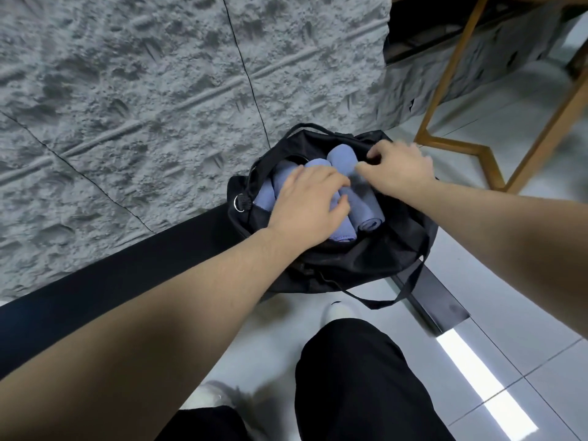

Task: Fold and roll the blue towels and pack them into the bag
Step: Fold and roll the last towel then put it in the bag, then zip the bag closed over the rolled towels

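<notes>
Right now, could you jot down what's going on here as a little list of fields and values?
Setting: tiled floor beside a rough grey wall
Bag: black bag, open on the floor
Contents: rolled blue towels lying side by side inside
Left hand: left hand rests flat on the rolls
Right hand: right hand, fingers curled at the bag's far edge; grip unclear
Nearby: wooden frame to the right

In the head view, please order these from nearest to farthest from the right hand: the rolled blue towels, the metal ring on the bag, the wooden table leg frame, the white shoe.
Measured from the right hand:
1. Rolled blue towels, directly under the fingers, inside the bag.
2. Wooden frame, to its right on the floor.
3. Metal ring, on the bag's left end; too close to the frame to rank firmly.
4. White shoe, below the bag.
</notes>
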The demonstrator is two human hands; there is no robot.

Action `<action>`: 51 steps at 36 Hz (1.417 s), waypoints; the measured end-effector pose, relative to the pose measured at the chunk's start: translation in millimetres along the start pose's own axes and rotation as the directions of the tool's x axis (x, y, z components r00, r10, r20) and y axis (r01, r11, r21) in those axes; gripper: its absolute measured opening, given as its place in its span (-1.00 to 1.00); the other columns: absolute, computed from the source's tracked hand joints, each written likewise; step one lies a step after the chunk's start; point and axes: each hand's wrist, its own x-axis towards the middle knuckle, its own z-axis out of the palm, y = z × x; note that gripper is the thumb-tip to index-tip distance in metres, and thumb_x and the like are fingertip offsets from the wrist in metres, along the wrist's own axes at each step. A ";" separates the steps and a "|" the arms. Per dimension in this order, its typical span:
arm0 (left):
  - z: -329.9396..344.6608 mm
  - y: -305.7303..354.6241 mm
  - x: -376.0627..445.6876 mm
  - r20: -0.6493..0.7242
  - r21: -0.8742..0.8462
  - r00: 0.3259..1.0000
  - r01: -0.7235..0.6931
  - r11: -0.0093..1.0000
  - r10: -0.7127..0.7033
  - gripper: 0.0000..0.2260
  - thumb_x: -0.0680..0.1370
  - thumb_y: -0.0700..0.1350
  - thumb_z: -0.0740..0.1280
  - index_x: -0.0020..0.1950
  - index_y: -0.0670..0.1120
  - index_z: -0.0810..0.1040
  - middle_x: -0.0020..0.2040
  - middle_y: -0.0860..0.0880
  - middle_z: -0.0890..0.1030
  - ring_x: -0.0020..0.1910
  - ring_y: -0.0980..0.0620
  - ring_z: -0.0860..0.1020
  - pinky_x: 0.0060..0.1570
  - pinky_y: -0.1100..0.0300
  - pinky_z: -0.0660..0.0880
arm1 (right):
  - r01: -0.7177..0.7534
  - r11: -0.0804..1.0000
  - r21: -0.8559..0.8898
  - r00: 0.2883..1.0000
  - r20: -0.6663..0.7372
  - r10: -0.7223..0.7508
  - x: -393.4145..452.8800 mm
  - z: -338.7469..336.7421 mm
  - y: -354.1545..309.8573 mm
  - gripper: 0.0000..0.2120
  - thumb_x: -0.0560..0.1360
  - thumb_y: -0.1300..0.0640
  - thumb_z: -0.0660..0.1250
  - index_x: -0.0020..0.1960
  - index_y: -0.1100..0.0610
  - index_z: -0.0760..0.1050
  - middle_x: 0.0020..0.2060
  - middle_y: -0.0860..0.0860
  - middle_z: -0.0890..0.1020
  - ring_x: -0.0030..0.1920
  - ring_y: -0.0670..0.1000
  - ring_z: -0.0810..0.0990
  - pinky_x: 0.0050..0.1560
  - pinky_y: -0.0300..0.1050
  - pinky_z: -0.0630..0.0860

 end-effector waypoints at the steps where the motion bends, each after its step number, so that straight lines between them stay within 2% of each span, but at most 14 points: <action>1: -1.1 -5.8 -2.5 -0.004 0.038 1.000 0.008 0.999 -0.008 -0.73 0.53 -0.01 0.23 0.17 -0.01 0.59 0.14 0.03 0.58 0.22 -0.01 0.47 0.36 0.00 0.21 | -0.011 1.000 0.005 0.999 -0.053 0.011 -0.7 -0.6 5.0 -0.56 0.46 -0.23 0.22 0.28 -0.10 0.43 0.27 0.04 0.45 0.35 0.13 0.33 0.27 0.11 0.27; 3: -4.6 -13.6 -7.6 0.069 0.101 0.997 0.019 0.995 -0.026 -0.69 0.57 0.02 0.22 0.29 0.05 0.53 0.32 0.06 0.49 0.42 0.01 0.32 0.47 -0.11 0.09 | -0.080 0.995 0.060 0.996 -0.032 0.082 1.6 -1.0 15.7 -0.46 0.45 -0.27 0.20 0.41 -0.20 0.30 0.41 0.00 0.34 0.44 0.12 0.23 0.33 0.20 0.19; 6: -7.6 -19.9 -12.5 0.276 0.144 0.955 0.075 0.987 -0.113 -0.60 0.64 0.13 0.11 0.49 0.18 0.32 0.53 0.13 0.27 0.56 0.01 0.10 0.49 -0.23 -0.02 | -0.221 0.920 0.325 0.965 0.210 0.157 5.6 2.1 29.2 -0.29 0.45 -0.36 0.20 0.54 -0.21 0.14 0.52 -0.07 0.25 0.50 0.12 0.22 0.44 0.10 0.19; 10: -9.4 -26.8 -17.6 0.371 0.102 0.904 0.189 0.977 -0.214 -0.59 0.66 0.18 0.03 0.51 0.21 0.28 0.56 0.18 0.21 0.54 0.09 0.11 0.47 -0.25 0.05 | -0.296 0.835 0.464 0.910 0.402 0.099 1.4 16.3 28.9 -0.27 0.49 -0.40 0.21 0.57 -0.14 0.17 0.54 -0.09 0.24 0.51 0.05 0.25 0.44 -0.02 0.20; 15: -10.7 -36.7 -28.9 0.328 0.111 0.931 0.128 0.985 -0.158 -0.60 0.66 0.16 0.06 0.48 0.14 0.38 0.52 0.11 0.32 0.51 0.07 0.23 0.45 -0.10 0.21 | -0.265 0.852 0.452 0.912 0.405 0.068 -0.5 24.4 16.6 -0.36 0.57 -0.33 0.13 0.58 -0.13 0.14 0.55 -0.09 0.23 0.53 0.03 0.20 0.44 -0.06 0.14; 21: -30.1 -55.0 -55.3 0.263 0.128 0.933 0.218 0.968 -0.245 -0.64 0.65 0.14 0.11 0.37 0.11 0.51 0.40 0.04 0.44 0.34 -0.01 0.45 0.17 -0.02 0.45 | -0.213 0.852 0.479 0.896 0.444 -0.026 -16.8 45.7 -24.8 -0.35 0.57 -0.29 0.18 0.58 -0.11 0.12 0.56 -0.10 0.21 0.54 0.01 0.18 0.48 -0.08 0.12; 28: -64.1 -90.0 -111.4 0.225 0.160 0.915 0.305 0.939 -0.336 -0.56 0.60 0.17 0.02 0.31 0.06 0.53 0.30 0.01 0.48 0.18 -0.06 0.53 0.07 -0.02 0.47 | -0.174 0.872 0.457 0.831 0.543 -0.119 -41.2 74.9 -90.7 -0.33 0.57 -0.33 0.13 0.60 -0.15 0.04 0.58 -0.10 0.14 0.56 0.05 0.14 0.53 0.03 0.13; 34: -85.5 -116.0 -153.0 0.203 0.191 0.892 0.370 0.909 -0.405 -0.71 0.65 0.04 0.21 0.33 0.05 0.53 0.31 -0.01 0.47 0.16 -0.09 0.54 0.09 -0.01 0.44 | -0.132 0.886 0.443 0.792 0.585 -0.174 -59.3 92.7 -136.0 -0.35 0.59 -0.31 0.11 0.60 -0.15 0.04 0.58 -0.08 0.13 0.56 0.06 0.14 0.51 0.02 0.13; 40: -106.0 -132.9 -182.1 0.192 0.186 0.858 0.445 0.876 -0.476 -0.70 0.62 0.06 0.23 0.30 0.05 0.56 0.31 0.00 0.47 0.15 -0.10 0.55 0.06 0.00 0.47 | -0.143 0.879 0.454 0.757 0.623 -0.199 -73.9 107.4 -171.6 -0.32 0.58 -0.30 0.15 0.61 -0.12 0.02 0.59 -0.07 0.11 0.56 0.07 0.13 0.52 0.05 0.14; 43: -112.2 -131.9 -190.6 0.194 0.179 0.865 0.432 0.884 -0.462 -0.59 0.55 0.15 0.16 0.30 0.04 0.56 0.37 -0.02 0.44 0.24 -0.08 0.50 0.11 -0.05 0.46 | -0.044 0.943 0.331 0.850 0.509 -0.139 -78.6 105.8 -176.6 -0.34 0.54 -0.30 0.18 0.57 -0.14 0.12 0.55 0.03 0.17 0.53 0.18 0.15 0.48 0.14 0.17; 45: -114.1 -129.4 -194.6 0.195 0.169 0.881 0.402 0.900 -0.430 -0.54 0.51 0.19 0.15 0.29 0.03 0.56 0.38 -0.02 0.44 0.26 -0.06 0.49 0.12 -0.05 0.44 | 0.123 0.965 0.232 0.954 0.240 -0.179 -87.7 96.2 -177.3 -0.46 0.53 -0.21 0.22 0.47 -0.13 0.28 0.45 0.05 0.29 0.45 0.16 0.22 0.39 0.13 0.21; 47: -115.1 -125.3 -196.9 0.184 0.159 0.902 0.365 0.917 -0.391 -0.52 0.47 0.22 0.16 0.27 0.03 0.57 0.35 -0.01 0.46 0.23 -0.06 0.52 0.06 -0.01 0.46 | 0.289 0.927 0.240 0.953 0.020 -0.302 -95.9 88.8 -179.1 -0.59 0.51 -0.13 0.25 0.34 -0.11 0.38 0.28 0.00 0.44 0.31 0.11 0.36 0.27 0.07 0.33; 49: -116.4 -121.0 -197.1 0.192 0.141 0.908 0.350 0.926 -0.373 -0.50 0.44 0.25 0.17 0.27 0.05 0.57 0.35 0.00 0.47 0.23 -0.07 0.52 0.05 0.00 0.47 | 0.333 0.894 0.299 0.928 0.063 -0.367 -100.2 86.8 -184.6 -0.60 0.51 -0.14 0.25 0.32 -0.10 0.35 0.07 -0.04 0.53 0.07 0.07 0.53 0.04 0.03 0.49; 51: -117.0 -117.5 -195.7 0.242 0.139 0.891 0.359 0.923 -0.383 -0.44 0.42 0.33 0.14 0.33 0.12 0.52 0.41 0.02 0.44 0.28 -0.05 0.49 0.13 -0.02 0.45 | 0.298 0.909 0.290 0.899 0.234 -0.369 -101.8 90.8 -193.3 -0.48 0.52 -0.21 0.23 0.43 -0.13 0.21 0.08 0.00 0.57 -0.04 0.08 0.59 -0.06 0.05 0.56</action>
